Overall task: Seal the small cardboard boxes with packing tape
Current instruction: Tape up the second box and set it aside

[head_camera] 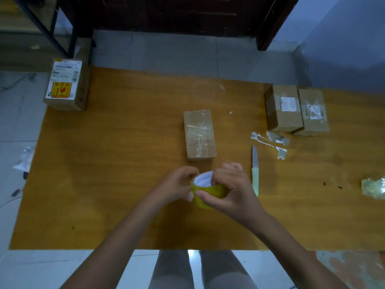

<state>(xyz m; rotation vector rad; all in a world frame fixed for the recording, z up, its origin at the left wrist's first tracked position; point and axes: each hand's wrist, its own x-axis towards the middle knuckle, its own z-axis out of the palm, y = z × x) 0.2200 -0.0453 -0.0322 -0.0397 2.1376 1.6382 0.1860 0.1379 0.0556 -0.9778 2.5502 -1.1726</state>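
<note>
A yellowish roll of packing tape (pixel 210 191) with a white core is held above the wooden table (pixel 125 163), near its front edge. My right hand (pixel 231 188) grips the roll from the right, thumb across its outer face. My left hand (pixel 179 183) holds the roll's left side with curled fingers. Just beyond the hands lies a small cardboard box (pixel 199 134), flat, with clear tape across its top. Two more small boxes (pixel 284 108) (pixel 313 111) stand side by side at the far right.
A knife (pixel 255 170) with a pale green handle lies right of my hands, blade pointing away. Torn tape scraps (pixel 268 141) lie near the two boxes, crumpled plastic (pixel 373 187) at the right edge. A labelled box (pixel 66 85) sits on the far left corner.
</note>
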